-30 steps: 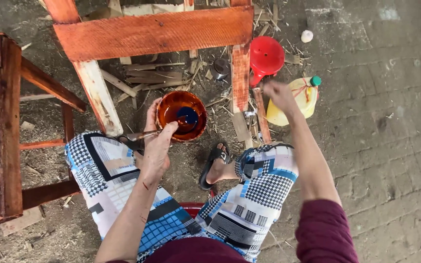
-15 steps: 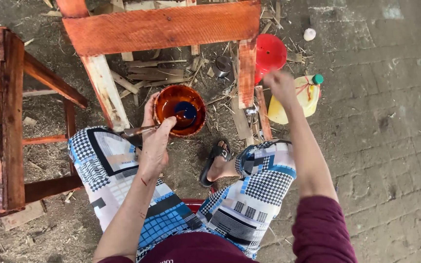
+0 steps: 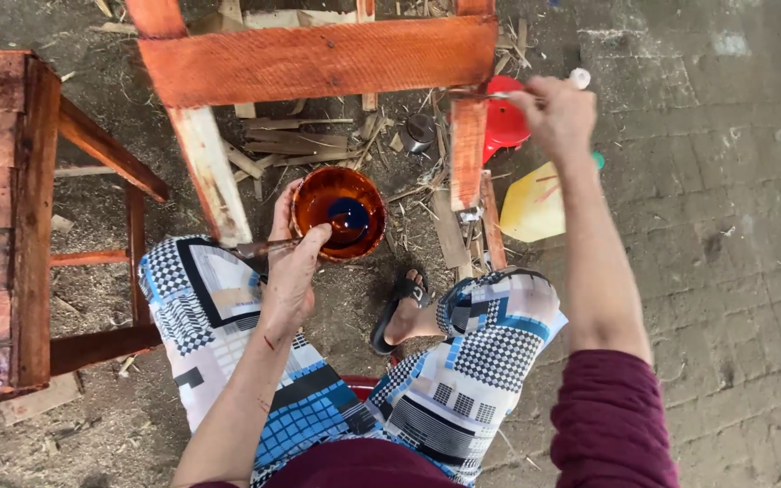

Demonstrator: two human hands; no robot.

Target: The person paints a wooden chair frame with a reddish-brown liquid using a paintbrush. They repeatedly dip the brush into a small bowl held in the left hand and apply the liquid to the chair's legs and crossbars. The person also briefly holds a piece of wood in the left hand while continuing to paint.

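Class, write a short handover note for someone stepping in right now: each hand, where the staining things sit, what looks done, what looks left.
Left hand: grips the round orange-stained bowl of dark liquid at its rim, above the knee.
Right hand: raised, holding a thin brush against the upright of the wooden frame.
Done: the frame's top rail and that upright look reddish-orange.
Left: the pale slanted leg looks unstained.
Nearby: red plastic funnel and yellow jug on the ground.
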